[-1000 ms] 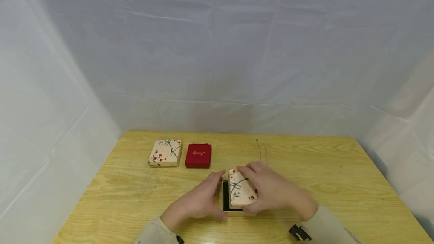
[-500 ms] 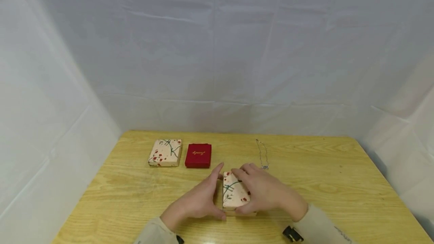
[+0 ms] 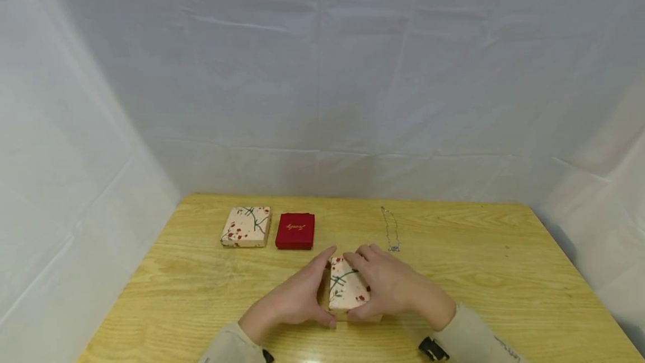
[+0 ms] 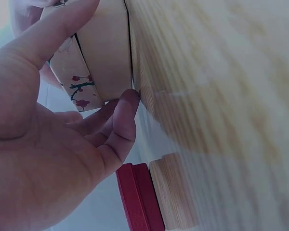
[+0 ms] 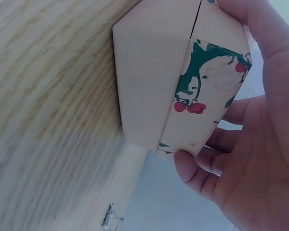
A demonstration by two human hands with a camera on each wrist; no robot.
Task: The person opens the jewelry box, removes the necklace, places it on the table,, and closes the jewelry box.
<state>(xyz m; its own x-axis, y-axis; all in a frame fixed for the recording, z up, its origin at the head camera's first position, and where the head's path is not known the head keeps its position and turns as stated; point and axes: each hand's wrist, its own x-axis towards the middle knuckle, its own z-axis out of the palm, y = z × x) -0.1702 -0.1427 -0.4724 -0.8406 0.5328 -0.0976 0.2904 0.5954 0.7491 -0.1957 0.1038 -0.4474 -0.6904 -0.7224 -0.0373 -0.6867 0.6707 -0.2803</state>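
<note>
A cream gift box with a floral lid (image 3: 345, 287) stands near the table's front middle. The lid sits over the plain base (image 5: 144, 77), whose lower side shows beneath it in both wrist views. My left hand (image 3: 294, 298) holds the base from the left, thumb at the near side and fingertips at the far corner. From the right, my right hand (image 3: 390, 284) grips the lid across its near and far edges. What lies inside is hidden. Beyond my right hand, a thin silver necklace (image 3: 393, 249) lies on the table, its chain stretched toward the back.
A second floral box (image 3: 246, 227) and a small red box (image 3: 295, 231) with gold lettering sit side by side at the back left. The wooden table (image 3: 478, 268) is enclosed by white cloth walls at the back and sides.
The right hand has moved the lid left and lowered it over the base, covering the dark interior. The left hand has stayed at the base. The necklace's near end has come into sight.
</note>
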